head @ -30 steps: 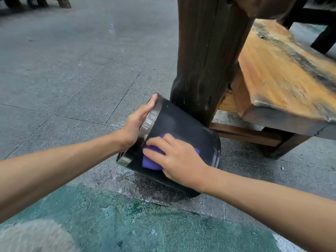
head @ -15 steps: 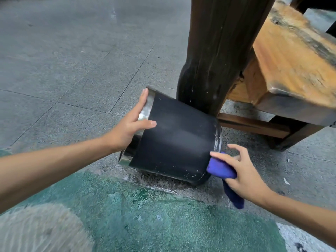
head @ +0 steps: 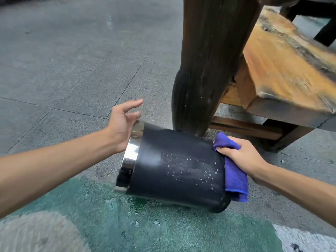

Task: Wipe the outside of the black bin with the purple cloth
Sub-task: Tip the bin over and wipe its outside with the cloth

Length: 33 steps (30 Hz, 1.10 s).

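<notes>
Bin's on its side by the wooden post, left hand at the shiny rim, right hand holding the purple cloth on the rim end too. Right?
Not quite. In the head view the right hand holds the purple cloth against the bin's base end, opposite the rim.

surface: paved ground [head: 72,51] | on it: black bin [head: 178,170] on its side, wooden post [head: 205,70]

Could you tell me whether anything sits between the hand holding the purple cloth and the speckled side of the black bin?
Nothing visible does. The right hand presses the purple cloth on the black bin at its base end, and the side with white specks lies bare next to it. The left hand rests only on the chrome rim.
</notes>
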Each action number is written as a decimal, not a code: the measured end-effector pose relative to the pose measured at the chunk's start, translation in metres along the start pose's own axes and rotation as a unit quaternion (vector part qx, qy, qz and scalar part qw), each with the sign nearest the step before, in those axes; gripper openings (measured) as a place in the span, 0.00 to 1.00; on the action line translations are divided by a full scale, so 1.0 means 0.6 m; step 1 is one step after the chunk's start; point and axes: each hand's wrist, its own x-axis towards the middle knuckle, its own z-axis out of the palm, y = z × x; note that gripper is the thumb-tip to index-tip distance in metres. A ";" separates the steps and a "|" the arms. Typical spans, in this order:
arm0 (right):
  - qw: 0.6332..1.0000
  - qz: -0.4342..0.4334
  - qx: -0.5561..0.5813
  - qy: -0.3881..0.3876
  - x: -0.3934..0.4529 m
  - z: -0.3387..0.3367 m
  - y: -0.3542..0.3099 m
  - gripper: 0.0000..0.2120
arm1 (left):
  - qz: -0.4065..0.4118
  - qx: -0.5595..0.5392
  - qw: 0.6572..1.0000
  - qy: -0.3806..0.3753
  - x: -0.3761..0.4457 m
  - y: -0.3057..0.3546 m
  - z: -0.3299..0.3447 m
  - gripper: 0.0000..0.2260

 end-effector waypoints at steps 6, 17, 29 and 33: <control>0.992 0.108 0.060 0.000 -0.004 0.004 0.009 0.06 | 0.045 0.043 0.998 -0.021 -0.011 -0.001 0.023 0.15; 0.972 0.212 0.089 0.044 0.057 -0.027 -0.005 0.03 | 0.226 0.286 0.923 -0.123 -0.041 -0.011 0.057 0.29; 0.948 -0.223 -0.225 -0.028 0.053 -0.003 -0.174 0.16 | 0.251 0.347 0.902 -0.063 -0.027 -0.012 0.094 0.35; 0.912 -0.346 -0.218 -0.030 0.042 0.031 -0.219 0.14 | 0.247 0.304 0.918 -0.063 -0.010 -0.012 0.098 0.36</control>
